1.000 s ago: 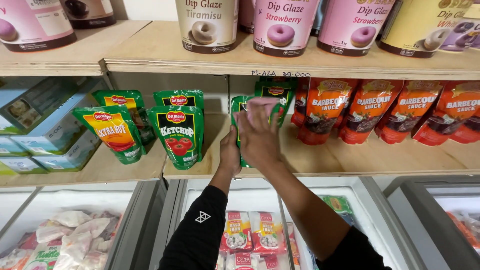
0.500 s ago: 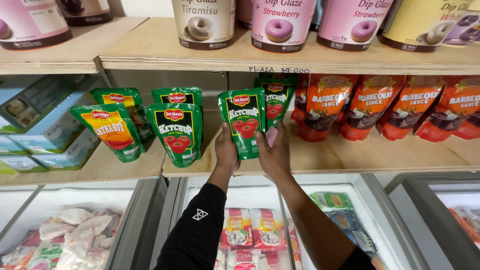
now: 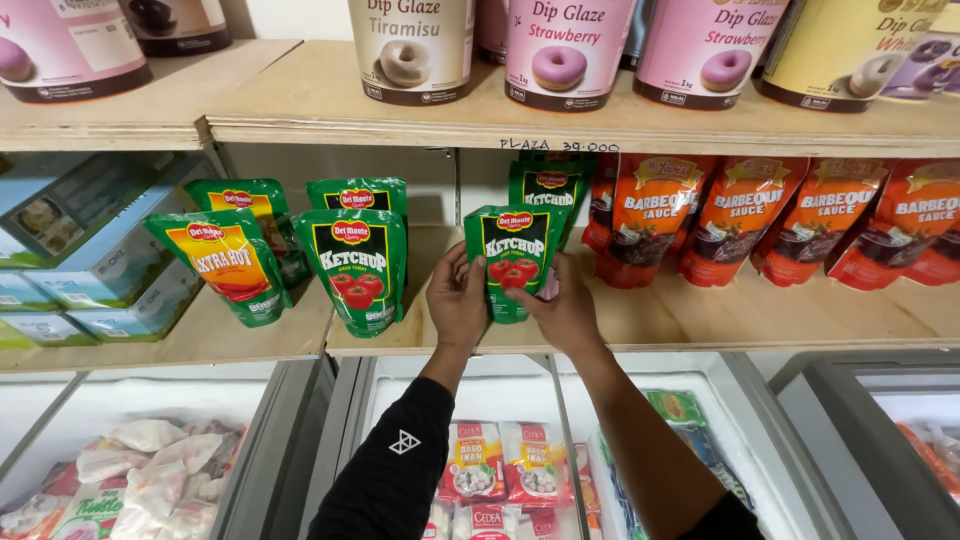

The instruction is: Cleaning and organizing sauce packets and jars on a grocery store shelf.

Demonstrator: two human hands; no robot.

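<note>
Your left hand [image 3: 457, 300] and right hand [image 3: 567, 310] both clasp the green sauce pouch [image 3: 514, 255] upright on the wooden shelf [image 3: 700, 320], not yet released.

bright, even overhead light | sharp focus | soft shadows (edges slightly bowed)

Plywood middle shelf [image 3: 700, 325], green ketchup pouch [image 3: 516, 262] upright on it near the centre divider, two more green pouches [image 3: 358, 265] left of that pouch, orange barbecue sauce pouches [image 3: 760, 225] right of it, blue boxes [image 3: 95, 265] far left.
</note>
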